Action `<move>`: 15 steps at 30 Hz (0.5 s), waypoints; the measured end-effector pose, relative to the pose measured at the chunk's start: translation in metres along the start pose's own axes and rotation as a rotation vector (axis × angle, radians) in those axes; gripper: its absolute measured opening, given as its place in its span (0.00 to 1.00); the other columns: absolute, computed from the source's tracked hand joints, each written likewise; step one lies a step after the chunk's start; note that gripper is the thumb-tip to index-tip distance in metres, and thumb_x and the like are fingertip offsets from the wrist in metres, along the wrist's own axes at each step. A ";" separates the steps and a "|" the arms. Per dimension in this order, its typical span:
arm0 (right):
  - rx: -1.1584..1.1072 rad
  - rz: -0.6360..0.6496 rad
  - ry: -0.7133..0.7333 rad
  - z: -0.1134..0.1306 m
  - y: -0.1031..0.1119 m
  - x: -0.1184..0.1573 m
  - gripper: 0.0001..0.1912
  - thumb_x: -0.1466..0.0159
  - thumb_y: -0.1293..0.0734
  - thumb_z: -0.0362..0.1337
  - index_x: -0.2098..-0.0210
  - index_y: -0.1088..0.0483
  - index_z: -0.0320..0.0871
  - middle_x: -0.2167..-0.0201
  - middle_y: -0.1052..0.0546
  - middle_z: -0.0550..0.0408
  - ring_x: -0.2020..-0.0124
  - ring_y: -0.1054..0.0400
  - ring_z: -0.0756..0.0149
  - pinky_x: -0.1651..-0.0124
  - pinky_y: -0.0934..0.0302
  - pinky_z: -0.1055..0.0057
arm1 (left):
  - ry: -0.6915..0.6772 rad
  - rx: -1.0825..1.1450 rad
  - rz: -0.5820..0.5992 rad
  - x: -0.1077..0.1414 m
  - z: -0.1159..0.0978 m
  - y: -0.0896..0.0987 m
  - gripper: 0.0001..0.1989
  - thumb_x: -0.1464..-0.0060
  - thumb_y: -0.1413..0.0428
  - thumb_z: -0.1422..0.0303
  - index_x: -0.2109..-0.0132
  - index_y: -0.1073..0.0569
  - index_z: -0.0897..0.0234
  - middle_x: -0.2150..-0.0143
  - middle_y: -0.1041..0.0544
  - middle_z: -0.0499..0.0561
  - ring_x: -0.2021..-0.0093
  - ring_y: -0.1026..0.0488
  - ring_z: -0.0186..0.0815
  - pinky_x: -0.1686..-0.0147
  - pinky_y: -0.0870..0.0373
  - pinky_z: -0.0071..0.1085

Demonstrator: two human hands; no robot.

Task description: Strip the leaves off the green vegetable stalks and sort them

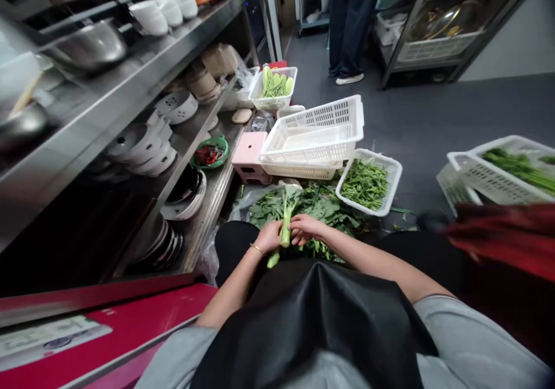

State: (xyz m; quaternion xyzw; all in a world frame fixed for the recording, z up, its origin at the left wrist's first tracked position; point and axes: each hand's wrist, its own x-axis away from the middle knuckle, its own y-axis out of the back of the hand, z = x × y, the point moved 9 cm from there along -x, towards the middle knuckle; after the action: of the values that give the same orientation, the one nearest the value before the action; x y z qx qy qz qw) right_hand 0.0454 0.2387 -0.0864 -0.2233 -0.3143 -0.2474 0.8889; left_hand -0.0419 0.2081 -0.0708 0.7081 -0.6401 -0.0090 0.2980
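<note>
A thick pale-green leafy green stalk (287,218) stands nearly upright in front of my black apron, its cut end down. My left hand (268,236), with a gold bracelet at the wrist, is closed around it from the left. A second stalk end (273,259) pokes out below that hand. From the right, my right hand (306,228) meets the stalk with curled fingers; the exact grip of its fingertips is hard to see. Beneath and beyond both hands lies a pile of dark leafy greens (318,204), partly on clear plastic.
A white basket of cut greens (368,182) is right of the pile. Behind stand a bare white basket (314,132), a pink stool (250,149) and a basket of gourds (275,85). Steel shelving (143,71) runs along the left. A person (352,25) stands ahead; more baskets (511,166) are right.
</note>
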 end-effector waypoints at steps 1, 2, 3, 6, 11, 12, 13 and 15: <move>-0.013 -0.028 -0.019 -0.007 0.002 0.002 0.12 0.40 0.34 0.41 0.63 0.34 0.37 0.79 0.27 0.54 0.82 0.31 0.69 0.80 0.36 0.76 | -0.008 -0.055 0.013 0.006 -0.005 -0.004 0.09 0.65 0.40 0.71 0.76 0.34 0.62 0.72 0.32 0.52 0.64 0.33 0.42 0.63 0.40 0.34; -0.032 -0.067 -0.040 -0.013 0.005 0.005 0.11 0.40 0.35 0.40 0.67 0.34 0.37 0.81 0.28 0.54 0.84 0.32 0.70 0.81 0.37 0.76 | -0.016 -0.114 0.037 0.012 -0.011 -0.006 0.09 0.66 0.39 0.72 0.76 0.34 0.62 0.71 0.31 0.53 0.63 0.32 0.43 0.62 0.40 0.35; -0.057 -0.111 -0.065 -0.018 0.009 0.008 0.11 0.40 0.35 0.40 0.69 0.35 0.37 0.83 0.29 0.55 0.85 0.34 0.70 0.83 0.38 0.76 | -0.025 -0.170 0.074 0.018 -0.018 -0.006 0.09 0.67 0.40 0.73 0.76 0.34 0.62 0.71 0.30 0.53 0.63 0.32 0.44 0.62 0.40 0.35; -0.129 -0.133 -0.098 -0.022 0.019 0.029 0.09 0.42 0.35 0.39 0.72 0.36 0.39 0.87 0.32 0.58 0.89 0.41 0.73 0.87 0.45 0.77 | -0.054 -0.256 0.218 0.039 -0.039 0.025 0.07 0.66 0.41 0.72 0.79 0.34 0.63 0.75 0.31 0.51 0.69 0.33 0.39 0.67 0.38 0.33; -0.109 0.172 0.135 0.003 0.035 0.096 0.22 0.46 0.36 0.43 0.55 0.34 0.38 0.86 0.32 0.61 0.90 0.45 0.73 0.89 0.54 0.79 | -0.067 0.209 -0.145 0.076 -0.047 0.182 0.05 0.58 0.45 0.66 0.71 0.33 0.61 0.76 0.32 0.45 0.76 0.33 0.33 0.77 0.35 0.28; -0.105 0.176 0.205 0.009 0.041 0.103 0.25 0.47 0.36 0.43 0.52 0.36 0.38 0.85 0.33 0.62 0.89 0.45 0.74 0.88 0.53 0.79 | -0.095 0.383 -0.274 0.081 -0.043 0.205 0.06 0.59 0.44 0.67 0.71 0.34 0.60 0.76 0.31 0.44 0.75 0.32 0.33 0.77 0.33 0.28; -0.102 0.132 0.283 0.015 0.049 0.105 0.27 0.48 0.36 0.44 0.50 0.37 0.39 0.85 0.34 0.63 0.88 0.45 0.74 0.87 0.52 0.79 | -0.137 0.542 -0.378 0.084 -0.038 0.218 0.07 0.60 0.44 0.69 0.71 0.35 0.60 0.75 0.31 0.43 0.75 0.31 0.33 0.76 0.31 0.29; -0.075 -0.054 0.435 0.027 0.065 0.099 0.27 0.49 0.34 0.44 0.52 0.38 0.40 0.84 0.34 0.64 0.85 0.42 0.73 0.83 0.48 0.78 | -0.221 0.782 -0.473 0.075 -0.030 0.210 0.08 0.61 0.45 0.72 0.71 0.37 0.60 0.74 0.31 0.41 0.74 0.31 0.31 0.70 0.27 0.32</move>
State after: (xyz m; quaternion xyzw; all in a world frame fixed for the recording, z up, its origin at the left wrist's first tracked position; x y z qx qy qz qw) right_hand 0.1382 0.2743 -0.0171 -0.1892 -0.1115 -0.3249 0.9199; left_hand -0.2054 0.1517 0.0723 0.8884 -0.4445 0.0899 -0.0711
